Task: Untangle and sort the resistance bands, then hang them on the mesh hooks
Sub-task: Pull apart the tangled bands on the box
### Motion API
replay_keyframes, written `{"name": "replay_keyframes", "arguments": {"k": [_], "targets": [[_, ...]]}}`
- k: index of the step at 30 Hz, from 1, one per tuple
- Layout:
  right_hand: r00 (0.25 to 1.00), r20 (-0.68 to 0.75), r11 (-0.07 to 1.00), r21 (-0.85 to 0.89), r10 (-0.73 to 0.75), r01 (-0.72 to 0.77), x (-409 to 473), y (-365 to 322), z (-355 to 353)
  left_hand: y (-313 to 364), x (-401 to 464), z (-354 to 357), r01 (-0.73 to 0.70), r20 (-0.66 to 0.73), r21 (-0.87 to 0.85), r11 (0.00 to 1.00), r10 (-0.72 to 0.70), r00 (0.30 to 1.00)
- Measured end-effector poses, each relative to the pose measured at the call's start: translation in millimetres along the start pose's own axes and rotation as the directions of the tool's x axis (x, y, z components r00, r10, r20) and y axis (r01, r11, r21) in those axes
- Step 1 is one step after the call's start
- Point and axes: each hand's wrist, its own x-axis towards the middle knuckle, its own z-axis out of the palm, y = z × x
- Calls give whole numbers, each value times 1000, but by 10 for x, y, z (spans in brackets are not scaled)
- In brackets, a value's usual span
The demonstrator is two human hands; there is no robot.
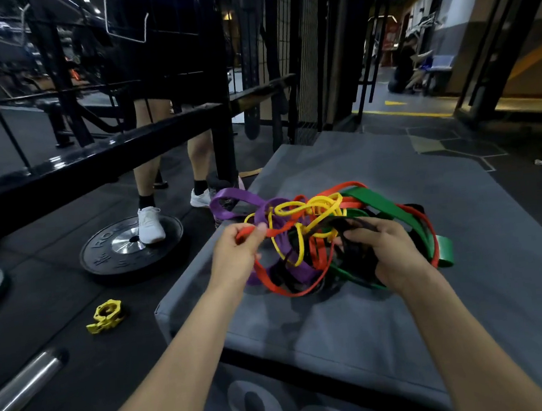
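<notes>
A tangle of resistance bands lies on a grey padded box: a purple band, a thin yellow band, an orange-red band, a wide green band and a black band. My left hand pinches the orange-red band at the tangle's left edge. My right hand grips the black band on the right side of the pile. A black wire mesh panel stands beyond the box; no hooks can be made out on it.
A person in white shoes stands at the left, one foot on a black weight plate. A yellow barbell collar and a steel barbell end lie on the floor. A black rail crosses ahead. Another person crouches far right.
</notes>
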Motion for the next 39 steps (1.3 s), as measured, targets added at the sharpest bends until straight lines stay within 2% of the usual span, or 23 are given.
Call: {"name": "replay_keyframes", "arguments": {"k": [4,7,9,13,14,16,20,25,29,31,33,34,36,39], "targets": [[998,-44,999,31,-39,41,-10,-15,-13,-181,-31,143,-28,93,229,973,6,996],[996,-70,998,-33,-59,56,19,0,-19,-258,-16,308,28,73,271,962,-50,996],[997,-34,994,-81,-69,66,17,17,-30,-294,16,391,60,48,287,956,-77,996],[993,12,979,-167,-119,119,23,43,-78,-343,62,468,-13,110,495,869,-49,993],[992,-2,975,-185,-130,127,32,48,-95,-328,67,479,-22,136,466,884,-46,990],[986,-67,968,-213,-153,136,67,62,-129,-277,79,473,16,128,294,956,-56,990],[935,-303,975,-182,-182,131,176,84,-246,-208,185,300,104,-36,30,994,-103,994],[817,-459,929,-279,-350,242,240,79,-249,-120,224,109,156,-132,-372,915,-219,967],[735,-534,902,-338,-419,268,296,133,-309,-76,217,96,82,-194,-493,866,-202,960],[730,-469,830,-503,-498,243,274,149,-295,-64,221,113,49,-206,-444,895,-155,966],[787,-297,714,-656,-540,243,238,163,-246,-58,203,149,90,-129,-320,943,-137,982],[835,-212,685,-687,-508,243,218,174,-217,-66,188,169,157,-63,-284,946,-182,981],[906,-97,665,-711,-413,227,187,207,-167,-67,141,197,354,75,-251,901,-347,935],[928,-63,652,-729,-367,209,147,230,-158,-16,87,158,515,148,-220,829,-493,857]]}}
